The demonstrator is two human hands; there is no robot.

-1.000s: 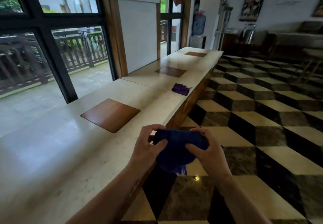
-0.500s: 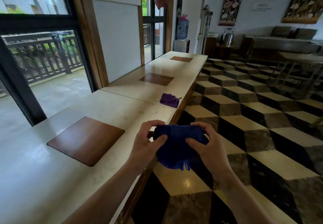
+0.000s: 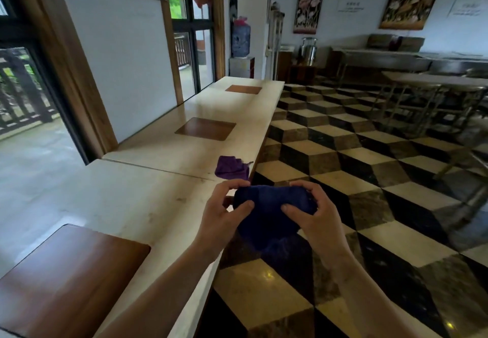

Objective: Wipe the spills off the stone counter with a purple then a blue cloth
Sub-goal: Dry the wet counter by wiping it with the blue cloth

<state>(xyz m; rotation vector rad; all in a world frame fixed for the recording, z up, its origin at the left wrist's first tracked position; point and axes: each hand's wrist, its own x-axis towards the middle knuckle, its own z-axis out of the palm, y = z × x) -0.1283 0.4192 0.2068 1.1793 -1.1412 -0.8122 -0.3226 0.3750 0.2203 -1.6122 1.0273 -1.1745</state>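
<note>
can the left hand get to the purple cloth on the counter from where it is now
Probably yes. The purple cloth lies just beyond the left hand with nothing between, but that hand would first have to release the blue cloth.

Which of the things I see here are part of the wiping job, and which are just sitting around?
Part of the job:
- blue cloth, held in left hand and right hand
- purple cloth, lying near the counter's edge
- stone counter

Just there:
- wooden inlay panels
- water jug
- wall hangings
- metal tables
</note>
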